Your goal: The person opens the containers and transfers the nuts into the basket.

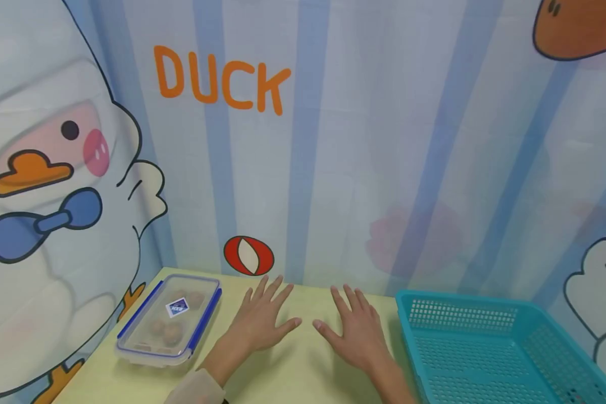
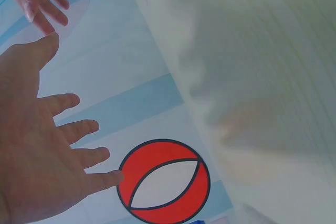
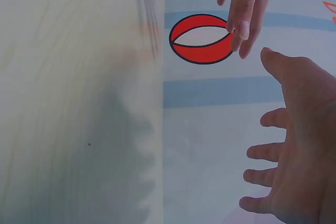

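Both hands hover over the pale yellow table, palms down with fingers spread, holding nothing. My left hand is nearest to a clear plastic food container with blue side clips, which stands on the table at the left. Through its lid show several round brownish things, blurred by the plastic. To the right, my right hand is beside a turquoise plastic basket. The two thumbs point toward each other with a gap between them. In the left wrist view, the left hand casts a shadow on the table.
Behind the table hangs a striped blue and white curtain with the word DUCK and a printed red and white ball. A large printed duck covers the left side. The basket's mesh floor is at the lower right.
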The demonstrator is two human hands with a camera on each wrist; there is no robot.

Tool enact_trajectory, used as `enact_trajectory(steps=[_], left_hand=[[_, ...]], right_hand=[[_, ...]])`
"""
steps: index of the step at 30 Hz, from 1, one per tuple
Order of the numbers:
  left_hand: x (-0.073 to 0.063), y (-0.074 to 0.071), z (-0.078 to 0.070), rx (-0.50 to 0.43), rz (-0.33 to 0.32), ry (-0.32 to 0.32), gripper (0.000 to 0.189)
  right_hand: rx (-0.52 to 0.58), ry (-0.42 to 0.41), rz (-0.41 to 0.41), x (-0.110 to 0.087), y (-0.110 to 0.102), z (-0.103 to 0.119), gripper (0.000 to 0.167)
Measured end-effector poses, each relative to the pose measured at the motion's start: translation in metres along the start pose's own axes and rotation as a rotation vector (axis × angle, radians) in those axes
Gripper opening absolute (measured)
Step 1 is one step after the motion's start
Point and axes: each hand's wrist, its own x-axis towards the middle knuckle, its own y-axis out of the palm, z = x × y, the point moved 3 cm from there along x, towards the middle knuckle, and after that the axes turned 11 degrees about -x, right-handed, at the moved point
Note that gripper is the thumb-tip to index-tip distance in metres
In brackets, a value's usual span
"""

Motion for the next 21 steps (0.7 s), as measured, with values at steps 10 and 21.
enact_trajectory(steps=[10, 21], left_hand=[[-0.015, -0.035, -0.01, -0.016, -0.056, -0.006, 0.079], [-0.028, -0.094, 0.011, 0.014, -0.141, -0.055, 0.078]], right_hand=[[0.207, 0.017, -0.017, 0.007, -0.007, 0.014, 0.082], [0.425, 0.046, 0.011, 0.024, -0.016, 0.04, 0.083]])
